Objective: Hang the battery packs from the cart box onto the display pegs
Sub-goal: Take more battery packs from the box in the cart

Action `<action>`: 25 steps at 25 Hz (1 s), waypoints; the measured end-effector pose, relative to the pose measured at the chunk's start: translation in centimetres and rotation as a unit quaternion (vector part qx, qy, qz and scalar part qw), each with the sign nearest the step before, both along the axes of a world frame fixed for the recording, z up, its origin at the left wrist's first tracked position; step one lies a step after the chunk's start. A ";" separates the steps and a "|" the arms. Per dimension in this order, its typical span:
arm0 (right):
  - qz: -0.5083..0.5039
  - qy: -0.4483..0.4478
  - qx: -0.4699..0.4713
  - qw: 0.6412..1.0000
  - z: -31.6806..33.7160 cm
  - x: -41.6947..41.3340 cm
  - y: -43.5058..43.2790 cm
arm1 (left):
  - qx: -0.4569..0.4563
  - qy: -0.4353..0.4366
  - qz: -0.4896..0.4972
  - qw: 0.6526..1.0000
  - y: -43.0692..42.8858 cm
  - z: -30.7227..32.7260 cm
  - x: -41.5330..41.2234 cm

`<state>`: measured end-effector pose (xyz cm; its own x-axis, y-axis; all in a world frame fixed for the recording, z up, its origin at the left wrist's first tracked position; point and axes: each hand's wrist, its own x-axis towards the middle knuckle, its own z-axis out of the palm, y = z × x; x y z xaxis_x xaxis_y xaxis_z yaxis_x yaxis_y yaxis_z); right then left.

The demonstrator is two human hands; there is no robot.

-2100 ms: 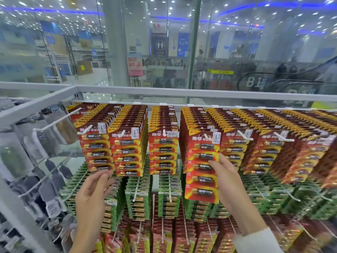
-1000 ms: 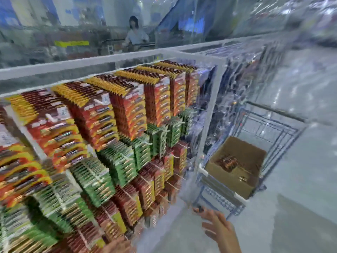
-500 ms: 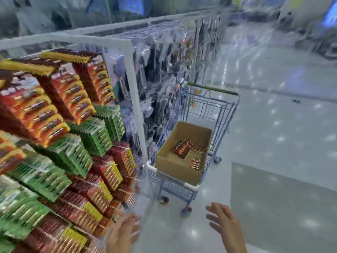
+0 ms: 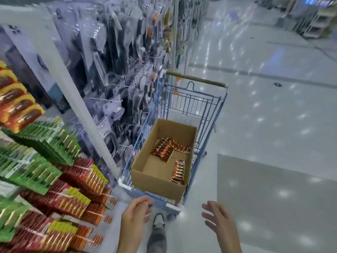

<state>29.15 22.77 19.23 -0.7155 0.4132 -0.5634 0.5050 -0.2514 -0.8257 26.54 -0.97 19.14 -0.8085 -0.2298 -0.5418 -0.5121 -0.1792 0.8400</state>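
An open cardboard box (image 4: 156,177) sits in a blue shopping cart (image 4: 193,99). Red and gold battery packs (image 4: 165,149) lie loose on its bottom, with another small stack (image 4: 177,172) near its right wall. My left hand (image 4: 135,214) is low in the view, just in front of the cart's near edge, fingers loosely curled and empty. My right hand (image 4: 218,219) is beside it to the right, open with fingers spread, holding nothing. Both hands are short of the box. The display of hanging battery packs (image 4: 43,172) fills the left side, blurred.
A white upright post (image 4: 73,99) separates the battery display from pegs of clear-packed goods (image 4: 124,70) next to the cart. The cart's brown handle (image 4: 197,80) is at its far end. My shoe (image 4: 158,220) is on the pale shiny floor. A grey floor patch (image 4: 273,198) lies to the right.
The view has swung right from the display to the cart. Both hands left the pegs empty and are now closer to the cart's near edge.
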 end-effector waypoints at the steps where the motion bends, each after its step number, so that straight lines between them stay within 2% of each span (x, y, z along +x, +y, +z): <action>1: 0.002 -0.005 0.010 1.000 -0.1 -1.9 0.1 | -0.010 0.002 -0.008 1.000 0.4 -0.6 -2.4; 7: 0.008 -0.047 0.049 0.998 -1.5 -13.4 1.1 | -0.016 -0.026 -0.065 0.997 2.6 -3.3 -15.5; 13: 0.028 -0.079 0.062 0.995 -3.4 -19.4 1.6 | -0.052 -0.097 -0.124 0.986 5.4 -7.4 -23.3; 17: 0.026 -0.111 0.022 0.993 -5.1 -22.7 2.3 | -0.061 -0.172 -0.187 0.965 9.6 -13.5 -27.6; 20: 0.026 -0.138 -0.004 0.990 -6.8 -24.8 3.4 | -0.083 -0.239 -0.185 0.950 13.2 -18.6 -31.4; 25: 0.002 -0.170 -0.038 0.985 -10.3 -27.1 5.8 | -0.159 -0.288 -0.219 0.919 16.9 -28.2 -37.0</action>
